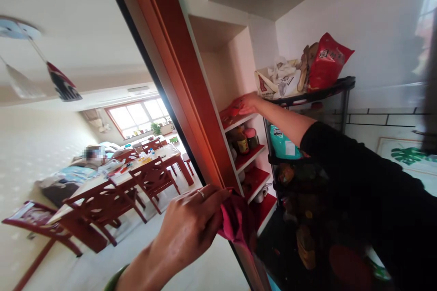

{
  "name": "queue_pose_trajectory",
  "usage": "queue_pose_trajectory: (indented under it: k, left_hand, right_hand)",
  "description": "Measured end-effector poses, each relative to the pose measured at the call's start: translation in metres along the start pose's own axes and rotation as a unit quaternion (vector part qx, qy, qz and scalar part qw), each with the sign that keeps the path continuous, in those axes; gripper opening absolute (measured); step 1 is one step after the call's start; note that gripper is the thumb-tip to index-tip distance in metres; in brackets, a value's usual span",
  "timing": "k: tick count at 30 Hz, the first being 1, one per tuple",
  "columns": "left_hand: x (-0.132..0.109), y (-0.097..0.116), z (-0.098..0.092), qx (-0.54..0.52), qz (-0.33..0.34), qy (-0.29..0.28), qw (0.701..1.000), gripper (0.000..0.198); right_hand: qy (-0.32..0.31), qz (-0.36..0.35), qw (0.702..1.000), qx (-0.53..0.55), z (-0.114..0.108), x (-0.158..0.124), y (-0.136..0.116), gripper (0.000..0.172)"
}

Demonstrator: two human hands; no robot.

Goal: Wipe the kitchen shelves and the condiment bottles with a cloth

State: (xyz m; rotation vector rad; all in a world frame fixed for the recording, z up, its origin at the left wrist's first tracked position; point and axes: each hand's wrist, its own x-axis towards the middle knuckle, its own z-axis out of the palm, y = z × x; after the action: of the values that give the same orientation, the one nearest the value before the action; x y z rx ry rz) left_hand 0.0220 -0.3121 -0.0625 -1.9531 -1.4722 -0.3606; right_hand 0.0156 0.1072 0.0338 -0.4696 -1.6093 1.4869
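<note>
While left hand grips cloth on frame (apparently wiping; next stroke needs pressure), right hand touches shelf, grip unclear.

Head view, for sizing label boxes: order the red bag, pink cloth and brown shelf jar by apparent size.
1. red bag and pink cloth, about alike; the cloth is nearer and partly hidden in the left hand, so unranked.
2. brown jar, smallest.

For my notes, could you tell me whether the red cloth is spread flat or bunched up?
Bunched up: the left hand grips the red cloth in crumpled folds against the door frame.
</note>
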Motion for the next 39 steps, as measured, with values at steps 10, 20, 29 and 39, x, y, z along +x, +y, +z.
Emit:
queue_pose_trajectory:
  k: [10, 20, 29, 39]
  left_hand:
    - [-0.013, -0.011, 0.004, 0.032, -0.04, 0.002, 0.999, 0.03]
    - [0.008, -0.019, 0.015, 0.041, -0.022, -0.001, 0.999, 0.029]
    - [0.035, -0.012, 0.018, 0.035, 0.003, -0.001, 0.999, 0.029]
    - [0.076, -0.023, 0.022, -0.003, -0.085, 0.062, 0.994, 0.03]
  right_hand:
    - [-0.004, 0.169, 0.985, -0.046, -0.012, -0.014, 0.029, 0.042]
    - [0.006, -0.245, 0.825, -0.509, -0.027, -0.079, 0.086, 0.067]
    - [-0.043, -0.385, 0.771, -0.505, -0.02, -0.052, 0.095, 0.056]
    - [-0.319, -0.066, 0.935, 0.144, -0.017, -0.211, 0.069, 0.075]
